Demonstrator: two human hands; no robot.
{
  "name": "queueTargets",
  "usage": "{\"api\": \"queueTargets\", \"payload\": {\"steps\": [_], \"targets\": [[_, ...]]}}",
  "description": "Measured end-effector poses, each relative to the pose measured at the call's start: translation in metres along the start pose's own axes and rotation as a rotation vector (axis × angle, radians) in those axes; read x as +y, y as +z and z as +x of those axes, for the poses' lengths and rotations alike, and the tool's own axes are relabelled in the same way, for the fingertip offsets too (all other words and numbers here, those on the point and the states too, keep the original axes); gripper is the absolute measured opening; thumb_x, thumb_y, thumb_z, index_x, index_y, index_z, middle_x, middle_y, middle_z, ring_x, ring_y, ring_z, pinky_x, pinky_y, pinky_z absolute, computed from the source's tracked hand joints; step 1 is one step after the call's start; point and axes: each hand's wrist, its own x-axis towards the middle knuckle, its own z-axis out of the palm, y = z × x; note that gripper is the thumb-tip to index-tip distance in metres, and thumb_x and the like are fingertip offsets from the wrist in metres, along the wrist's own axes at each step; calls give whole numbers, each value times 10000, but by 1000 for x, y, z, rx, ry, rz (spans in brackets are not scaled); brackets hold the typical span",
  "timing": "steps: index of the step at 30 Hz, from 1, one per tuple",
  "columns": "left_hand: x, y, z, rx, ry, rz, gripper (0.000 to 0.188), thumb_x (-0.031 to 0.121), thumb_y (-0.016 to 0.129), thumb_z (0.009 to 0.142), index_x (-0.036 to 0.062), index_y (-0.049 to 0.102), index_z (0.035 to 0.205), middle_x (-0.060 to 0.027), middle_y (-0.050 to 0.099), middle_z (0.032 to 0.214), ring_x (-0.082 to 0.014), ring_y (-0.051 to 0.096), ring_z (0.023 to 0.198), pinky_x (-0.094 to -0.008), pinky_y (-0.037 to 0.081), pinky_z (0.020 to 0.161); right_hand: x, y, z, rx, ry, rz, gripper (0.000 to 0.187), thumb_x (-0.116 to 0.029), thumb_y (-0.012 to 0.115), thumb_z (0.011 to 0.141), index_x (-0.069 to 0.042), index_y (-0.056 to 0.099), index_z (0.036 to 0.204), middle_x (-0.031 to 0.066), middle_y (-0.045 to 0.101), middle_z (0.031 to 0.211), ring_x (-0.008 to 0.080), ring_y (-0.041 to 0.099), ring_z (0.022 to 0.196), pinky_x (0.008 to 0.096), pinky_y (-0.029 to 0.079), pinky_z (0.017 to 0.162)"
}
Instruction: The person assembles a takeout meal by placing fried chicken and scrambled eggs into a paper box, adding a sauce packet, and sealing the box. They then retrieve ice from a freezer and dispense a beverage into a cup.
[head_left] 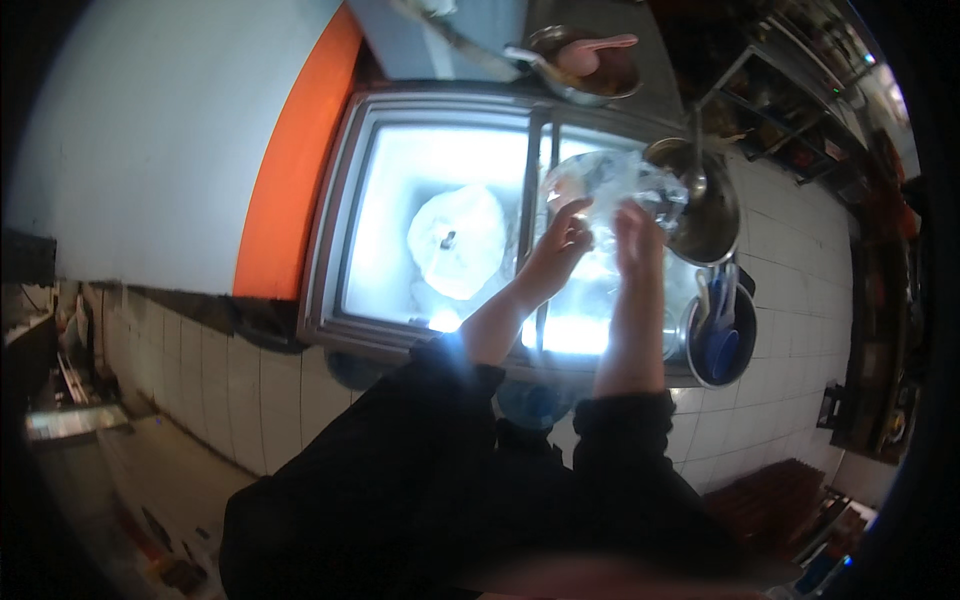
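Note:
A clear, crinkled plastic bag lies over the right half of a lit chest freezer. What the bag contains is hard to make out through the glare. My left hand has its thumb and fingers curled at the bag's near edge, closed on the plastic. Beside it, my right hand reaches the same bag with its fingers drawn together, slightly blurred. In the freezer's open left half sits a round, white plastic-wrapped bundle with a small dark mark at its middle.
Behind the freezer stands a metal bowl with a pink ladle. To the right are a large metal pot and a dark pan holding a blue utensil. An orange-edged white panel borders the left. White tiles cover the floor.

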Motion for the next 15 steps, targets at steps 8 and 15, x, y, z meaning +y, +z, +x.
{"api": "queueTargets", "payload": {"steps": [8,15], "targets": [[-51,-163,-71,542,-205,874,375,217,671,856,166,547,1206,-139,450,1266,-316,526,1071,-440,468,882,10,102,-156,-208,-352,-201,157,-133,555,929,-15,654,963,104,678,878,192,663,781,320,521,724],[-118,-277,-78,204,-784,1003,366,174,604,844,200,630,1209,-189,293,1477,-360,411,1314,-417,403,1053,209,299,-26,-931,-259,-1034,213,-75,521,821,-50,685,954,163,685,952,328,652,909,387,511,816]]}}
